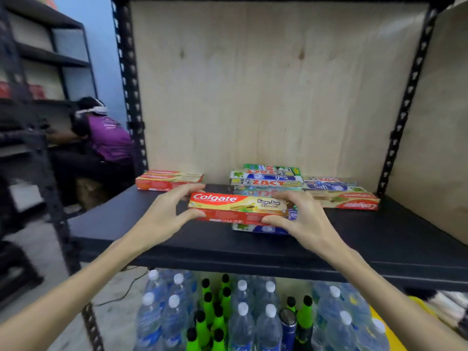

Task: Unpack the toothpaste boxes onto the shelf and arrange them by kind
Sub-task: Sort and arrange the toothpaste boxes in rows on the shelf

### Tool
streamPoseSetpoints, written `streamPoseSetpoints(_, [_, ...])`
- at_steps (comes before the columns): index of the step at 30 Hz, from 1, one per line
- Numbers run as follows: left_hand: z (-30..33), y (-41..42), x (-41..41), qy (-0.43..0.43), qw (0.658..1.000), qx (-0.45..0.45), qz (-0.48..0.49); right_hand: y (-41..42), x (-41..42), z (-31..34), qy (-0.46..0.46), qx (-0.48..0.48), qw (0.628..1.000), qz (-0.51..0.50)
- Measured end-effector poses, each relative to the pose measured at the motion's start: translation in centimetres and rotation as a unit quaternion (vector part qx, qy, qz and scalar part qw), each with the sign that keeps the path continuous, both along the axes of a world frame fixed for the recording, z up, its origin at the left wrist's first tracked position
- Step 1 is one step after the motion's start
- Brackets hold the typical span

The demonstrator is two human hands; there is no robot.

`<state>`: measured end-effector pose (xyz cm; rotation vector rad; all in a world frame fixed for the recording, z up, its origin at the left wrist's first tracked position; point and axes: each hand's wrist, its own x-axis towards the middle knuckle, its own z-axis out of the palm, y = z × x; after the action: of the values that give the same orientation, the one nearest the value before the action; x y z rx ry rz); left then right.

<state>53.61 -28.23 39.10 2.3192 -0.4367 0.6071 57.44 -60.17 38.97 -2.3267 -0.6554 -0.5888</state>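
Observation:
A red and cream Colgate box hangs just above the black shelf. My left hand grips its left end and my right hand grips its right end. Under it lies a blue and white Safi box, partly hidden. Behind stands a mixed pile of Zact and Safi boxes. Two Colgate boxes lie together at the back left. At the back right, Zact and Safi boxes rest behind upside-down Colgate boxes.
Plywood panels close the back and right side of the shelf bay, with black perforated posts at the corners. Below the shelf stand several water bottles and green bottles. A person in purple crouches at the left.

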Motion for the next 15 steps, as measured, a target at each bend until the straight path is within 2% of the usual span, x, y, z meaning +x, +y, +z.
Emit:
streamPoseSetpoints(7, [-0.7, 13.0, 2.1, 0.058, 0.993, -0.064, 0.076, 14.7, 5.2, 0.7, -0.024, -0.098, 0.994, 0.039])
streamPoseSetpoints(10, [-1.3, 16.5, 4.6, 0.095, 0.987, -0.057, 0.114, 19.9, 8.5, -0.2, 0.009, -0.139, 0.990, 0.029])
streamPoseSetpoints(12, [-1.9, 17.8, 6.5, 0.116, 0.982, -0.041, 0.147, 22.5, 10.4, -1.1, 0.056, -0.134, 0.989, 0.021])
streamPoseSetpoints(15, [-2.2, 18.3, 8.5, 0.099, 0.969, -0.054, 0.219, 24.7, 12.0, -2.3, 0.100, -0.082, 0.991, 0.012])
